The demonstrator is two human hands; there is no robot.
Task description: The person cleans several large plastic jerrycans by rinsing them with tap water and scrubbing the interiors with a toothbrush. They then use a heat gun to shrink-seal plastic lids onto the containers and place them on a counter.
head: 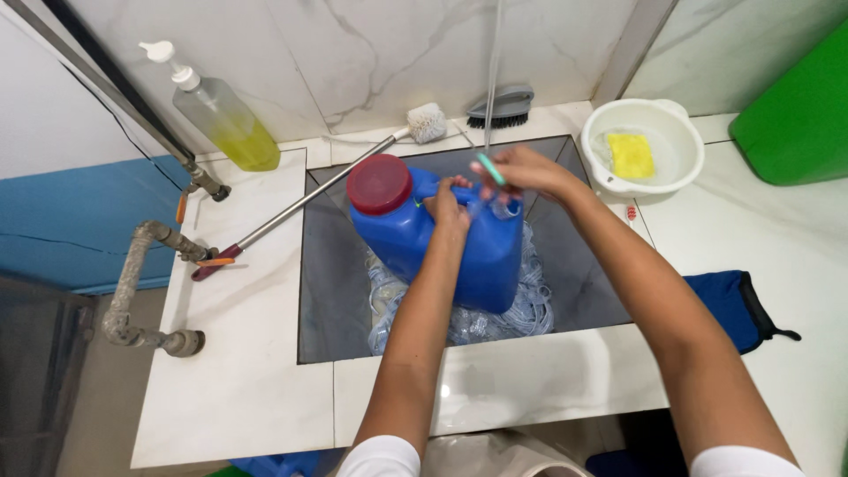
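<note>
Standing at the far left of the desk (238, 389) is a soap bottle (221, 113). Your left hand (448, 205) is clenching the handle of the blue jug (442, 243) in the sink (336, 291), while your right hand (528, 172) is pinching a small green thing (491, 170) above it.

There are two hands, a left hand (448, 205) and a right hand (527, 172). There is one blue jug (442, 243) with one red cap (379, 185). There is one soap bottle (219, 110), one white bowl (649, 146), one yellow sponge (631, 155), two brushes (427, 123) (503, 106) and one green bin (795, 106).
</note>
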